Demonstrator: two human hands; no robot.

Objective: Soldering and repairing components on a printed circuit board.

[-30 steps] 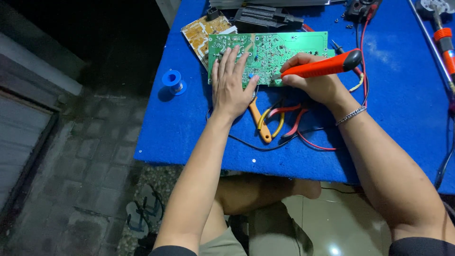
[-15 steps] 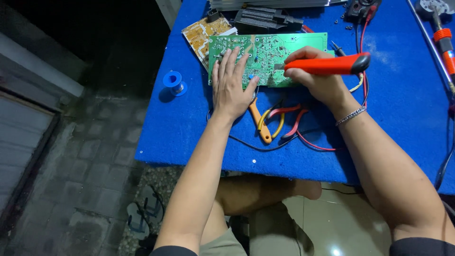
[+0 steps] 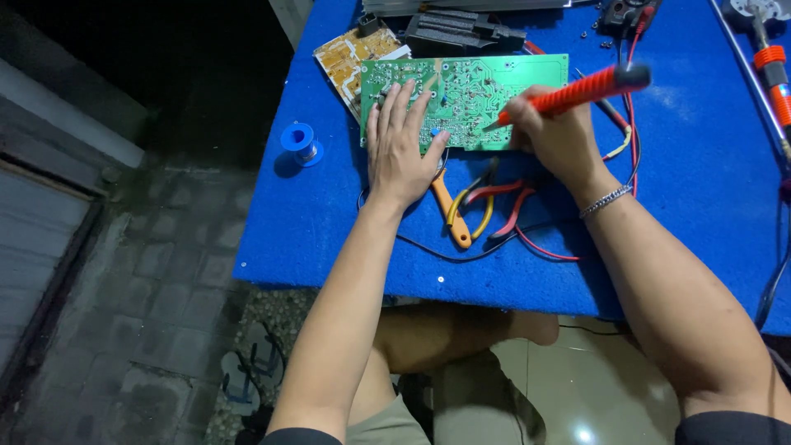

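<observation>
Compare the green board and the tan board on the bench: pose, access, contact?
The green circuit board lies in front, in full view; the tan circuit board sits behind it at an angle, partly covered. The left hand rests flat on the green one and the soldering iron in the right hand points at it; nothing touches the tan one. Both lie flat on the blue table.
</observation>
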